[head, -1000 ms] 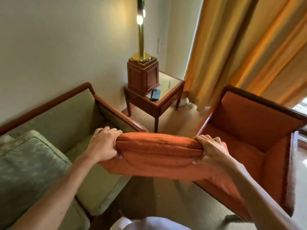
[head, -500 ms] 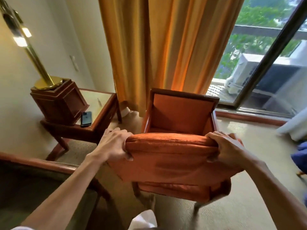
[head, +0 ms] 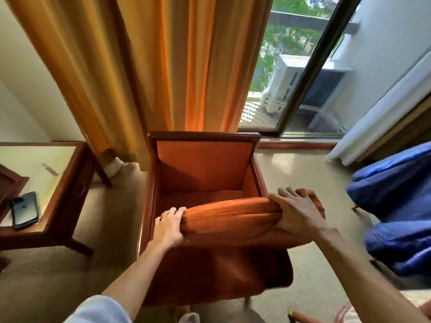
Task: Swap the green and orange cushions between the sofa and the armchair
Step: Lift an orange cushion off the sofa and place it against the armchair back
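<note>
The orange cushion (head: 231, 220) is held on edge over the front of the orange armchair (head: 205, 164), its lower part hanging down in front of the seat. My left hand (head: 169, 227) grips the cushion's left end. My right hand (head: 298, 214) grips its right end, fingers over the top. The armchair has a dark wooden frame and its seat well shows behind the cushion. The sofa and the green cushion are out of view.
A wooden side table (head: 58, 194) with a dark phone (head: 25, 213) stands at the left. Orange curtains (head: 151, 66) hang behind the armchair, beside a glass door (head: 303, 73). Blue bedding or fabric (head: 396, 206) lies at the right on the beige carpet.
My view has swung right from the sofa and now faces the armchair from close up. Both hands have carried the orange cushion along and lowered it onto the chair's front.
</note>
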### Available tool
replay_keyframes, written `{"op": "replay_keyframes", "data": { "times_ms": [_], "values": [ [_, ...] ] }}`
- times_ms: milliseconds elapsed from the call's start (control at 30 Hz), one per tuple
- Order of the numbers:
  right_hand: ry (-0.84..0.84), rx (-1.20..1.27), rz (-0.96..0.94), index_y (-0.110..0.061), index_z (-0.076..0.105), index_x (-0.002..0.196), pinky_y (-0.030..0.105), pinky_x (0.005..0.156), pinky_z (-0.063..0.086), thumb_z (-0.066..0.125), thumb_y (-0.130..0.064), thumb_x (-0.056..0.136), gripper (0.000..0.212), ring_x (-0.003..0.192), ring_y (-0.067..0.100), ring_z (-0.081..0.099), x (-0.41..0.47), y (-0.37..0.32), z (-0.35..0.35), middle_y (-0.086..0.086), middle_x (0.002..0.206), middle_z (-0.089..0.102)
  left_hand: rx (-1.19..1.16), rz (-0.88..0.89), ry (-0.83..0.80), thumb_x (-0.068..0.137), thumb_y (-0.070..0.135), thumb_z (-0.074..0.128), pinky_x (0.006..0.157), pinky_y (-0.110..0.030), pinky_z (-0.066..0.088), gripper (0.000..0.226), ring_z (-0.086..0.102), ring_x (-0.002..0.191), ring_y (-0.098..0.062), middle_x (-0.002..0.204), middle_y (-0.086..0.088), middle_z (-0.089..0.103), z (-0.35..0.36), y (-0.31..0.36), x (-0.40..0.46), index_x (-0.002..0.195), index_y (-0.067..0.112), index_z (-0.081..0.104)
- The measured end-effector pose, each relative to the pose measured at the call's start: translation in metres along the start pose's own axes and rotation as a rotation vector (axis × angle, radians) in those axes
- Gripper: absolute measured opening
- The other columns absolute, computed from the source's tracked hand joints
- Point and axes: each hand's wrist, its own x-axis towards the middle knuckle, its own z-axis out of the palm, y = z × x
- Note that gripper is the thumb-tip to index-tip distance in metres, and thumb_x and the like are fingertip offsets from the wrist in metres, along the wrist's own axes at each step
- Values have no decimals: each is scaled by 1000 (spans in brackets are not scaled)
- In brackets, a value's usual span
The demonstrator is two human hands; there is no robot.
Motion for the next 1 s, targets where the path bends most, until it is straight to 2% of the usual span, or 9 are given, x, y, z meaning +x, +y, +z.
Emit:
{"op": "replay_keyframes", "data": {
  "times_ms": [133,300,433,500,600,700,800,900,1000],
  "values": [
    [31,-111,-161,-21,49,134,47,102,35,68,-52,66,76,119,26,51,51,-43,11,4,125,59,-63,-171,-109,73,32,80,122,-48,20,111,21,149,-36,160,-10,28,22,17,35,157,10,12],
    [-78,-42,-209,-20,43,141,49,109,29,68,-59,72,83,126,26,44,85,-34,-2,4,133,52,-179,164,-49,61,51,88,123,-51,15,128,16,151,-33,162,0,23,-17,102,40,158,22,11],
    [-99,168,-198,-20,42,139,35,108,34,78,-46,65,86,127,20,42,94,21,-12,-4,133,47,-122,323,23,69,50,86,123,-57,2,130,8,152,-33,162,-12,16,-37,224,36,158,7,1],
    [-179,476,-150,-29,31,148,33,109,39,84,-53,64,102,131,13,42,87,63,-4,-10,140,42,-94,364,41,68,46,89,123,-59,4,135,12,151,-36,161,-17,19,-44,252,45,158,13,-7],
    [-318,1172,-96,-51,26,141,23,103,47,90,-55,58,106,127,-4,51,68,101,20,-17,142,44,-52,412,34,62,47,92,117,-68,14,140,23,144,-44,155,-22,26,-53,274,54,154,44,-13],
    [-242,1360,-43,-49,35,134,28,99,52,95,-52,49,104,121,-2,56,60,102,47,-13,139,50,77,406,-13,57,50,93,114,-72,17,129,27,139,-45,152,-18,24,-54,282,58,154,47,8],
    [-141,1316,-52,-50,40,139,30,98,50,101,-33,48,110,125,4,54,56,99,75,-9,139,52,93,372,-9,55,50,93,112,-64,30,120,36,131,-36,145,-11,33,-60,268,62,150,45,20],
    [-86,1025,-10,-50,27,148,36,103,38,94,-56,44,123,128,3,43,54,102,113,-20,142,43,29,326,20,53,48,94,105,-51,40,113,43,120,-25,133,0,41,-76,240,62,145,53,29],
    [-122,877,95,-47,29,144,45,102,39,86,-68,38,122,123,18,49,43,114,149,-13,136,46,-79,276,35,54,45,95,103,-47,43,107,43,117,-18,132,6,43,-88,214,58,142,55,34]
  ]
}}
